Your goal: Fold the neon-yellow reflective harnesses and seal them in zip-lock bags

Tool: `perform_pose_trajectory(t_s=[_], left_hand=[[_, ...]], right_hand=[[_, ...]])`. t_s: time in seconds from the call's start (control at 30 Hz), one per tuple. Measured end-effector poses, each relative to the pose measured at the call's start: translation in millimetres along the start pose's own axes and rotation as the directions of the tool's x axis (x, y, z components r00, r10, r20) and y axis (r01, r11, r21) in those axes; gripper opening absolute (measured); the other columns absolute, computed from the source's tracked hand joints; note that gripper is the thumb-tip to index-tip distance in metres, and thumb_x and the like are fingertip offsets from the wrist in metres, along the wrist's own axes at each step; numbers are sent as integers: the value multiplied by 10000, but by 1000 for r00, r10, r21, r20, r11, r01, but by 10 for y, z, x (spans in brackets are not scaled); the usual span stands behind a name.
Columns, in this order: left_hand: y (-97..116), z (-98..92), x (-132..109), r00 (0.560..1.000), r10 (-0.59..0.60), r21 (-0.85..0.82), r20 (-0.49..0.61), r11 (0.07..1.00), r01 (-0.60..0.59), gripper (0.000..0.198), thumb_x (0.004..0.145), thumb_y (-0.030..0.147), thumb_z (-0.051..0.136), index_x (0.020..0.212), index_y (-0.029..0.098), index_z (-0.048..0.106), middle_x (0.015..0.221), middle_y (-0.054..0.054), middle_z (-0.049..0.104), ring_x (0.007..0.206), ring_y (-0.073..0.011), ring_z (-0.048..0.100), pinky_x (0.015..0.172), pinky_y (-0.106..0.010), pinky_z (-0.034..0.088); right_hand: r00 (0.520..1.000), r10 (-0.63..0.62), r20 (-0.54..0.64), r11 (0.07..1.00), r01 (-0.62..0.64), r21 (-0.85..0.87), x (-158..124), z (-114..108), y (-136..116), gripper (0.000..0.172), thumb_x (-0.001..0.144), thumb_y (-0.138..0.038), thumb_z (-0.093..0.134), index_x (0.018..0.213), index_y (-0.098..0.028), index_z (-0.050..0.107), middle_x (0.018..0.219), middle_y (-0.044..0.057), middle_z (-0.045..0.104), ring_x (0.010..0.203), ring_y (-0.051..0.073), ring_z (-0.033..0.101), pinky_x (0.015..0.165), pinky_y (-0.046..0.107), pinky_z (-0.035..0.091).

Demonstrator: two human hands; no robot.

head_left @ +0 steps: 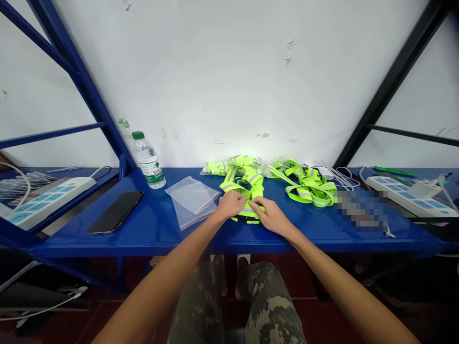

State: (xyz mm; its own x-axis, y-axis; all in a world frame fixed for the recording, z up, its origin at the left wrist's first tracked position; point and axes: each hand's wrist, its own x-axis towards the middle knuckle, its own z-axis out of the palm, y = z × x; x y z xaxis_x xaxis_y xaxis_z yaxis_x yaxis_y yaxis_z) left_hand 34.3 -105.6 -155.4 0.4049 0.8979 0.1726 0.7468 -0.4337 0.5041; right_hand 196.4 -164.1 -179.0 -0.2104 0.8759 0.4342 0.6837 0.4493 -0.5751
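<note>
Bare forearms (161,272) (344,282), both hands (231,204) (272,216) on reflective vest (244,188), plastic bag (191,200) beside, bottle (148,162) behind

A water bottle (148,162) stood on the blue surface (172,241). A black phone (115,212) lay left of it. Clear bags (191,200) and bright green straps (304,184) lay right of it.
</note>
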Motion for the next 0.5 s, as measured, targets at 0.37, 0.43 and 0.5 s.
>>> perform_pose_trajectory(t_s=[0.37, 0.43, 0.5], left_hand=[[9, 153, 28, 994, -56, 87, -99, 994, 65, 435, 867, 354, 526, 1224, 106, 515, 1241, -203, 551, 1179, -310, 517, 977, -399, 411], [5, 131, 39, 999, -36, 83, -27, 996, 39, 487, 879, 322, 486, 1322, 123, 443, 1342, -210, 484, 1265, -325, 457, 1025, -442, 388], [-15, 91, 75, 997, 28, 62, 73, 998, -33, 520, 895, 283, 427, 1400, 169, 376, 1431, -177, 430, 1329, -312, 407, 1066, -462, 358]], right_hand=[[992, 40, -123, 998, -45, -34, 58, 77, 146, 173, 871, -332, 566, 888, -191, 665, 989, 91, 599, 978, 241, 582, 900, 391, 444], [989, 31, -142, 997, -41, -63, 59, 89, 170, 187, 870, -339, 575, 906, -190, 681, 1068, 110, 572, 1049, 259, 562, 950, 417, 428], [995, 14, -103, 999, -18, -44, 70, 81, 184, 200, 884, -340, 563, 934, -186, 681, 1122, 117, 569, 1086, 256, 564, 970, 409, 425]])
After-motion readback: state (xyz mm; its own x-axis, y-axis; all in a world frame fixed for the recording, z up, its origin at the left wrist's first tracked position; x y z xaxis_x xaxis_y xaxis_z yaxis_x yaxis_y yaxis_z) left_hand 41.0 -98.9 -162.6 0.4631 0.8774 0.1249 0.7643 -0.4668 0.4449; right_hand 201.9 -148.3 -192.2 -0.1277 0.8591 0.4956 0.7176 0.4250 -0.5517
